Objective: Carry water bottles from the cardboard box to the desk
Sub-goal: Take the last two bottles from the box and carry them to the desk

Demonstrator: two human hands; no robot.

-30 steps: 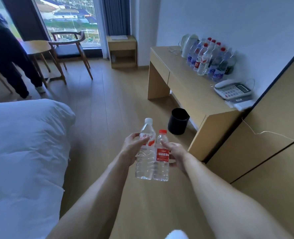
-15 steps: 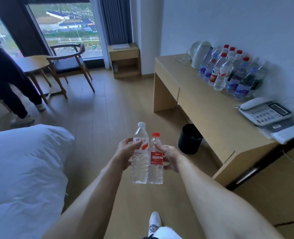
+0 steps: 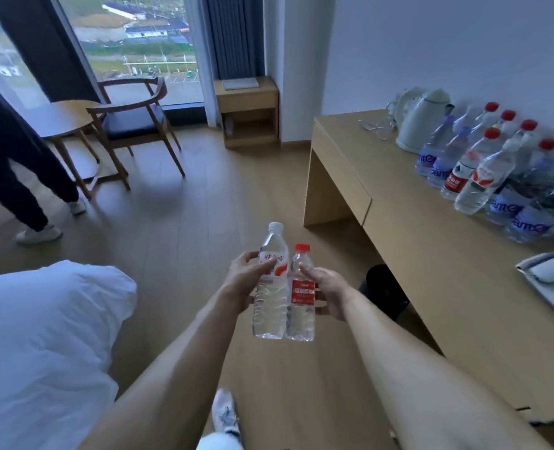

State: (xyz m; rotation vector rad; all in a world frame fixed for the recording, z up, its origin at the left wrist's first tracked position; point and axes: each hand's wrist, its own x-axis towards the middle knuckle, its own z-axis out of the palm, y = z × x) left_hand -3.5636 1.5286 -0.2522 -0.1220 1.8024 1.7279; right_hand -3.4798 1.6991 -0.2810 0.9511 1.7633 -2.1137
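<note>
Fingers (image 3: 270, 262) of the left hand (image 3: 241, 282) are wrapped round the white-cap bottle (image 3: 270, 287) at label height; the right hand (image 3: 329, 293) grips the red-cap bottle (image 3: 300, 295) the same way, thumb across the front. Both bottles are carried in the air, upright, long axes vertical, sides touching each other.

Landmark is the cluster of bottles (image 3: 483, 170) already standing at the back of the surface (image 3: 415, 241), against the wall beside the kettle (image 3: 423, 120).

- Carried pair sits well to the left of that cluster and nearer the camera, over the floor, not yet over the surface.
- Right hand is the nearer of the two to the cluster; left hand is on the far side of the pair.
- Bare wood runs in front of the cluster, between it and the surface's front edge. That's the likely drop zone.
- Phone (image 3: 551, 276) lies just nearer the camera than the cluster, same back edge.

Judgement: mid-carry, approach leg. The move ahead is forward and right, then down. Bottles are already vertical, so no re-orienting needed. I'd land the red-cap one first. Risk: knocking the front row over, since one bottle there looks tilted.

Cardboard box isn't in view.
</note>
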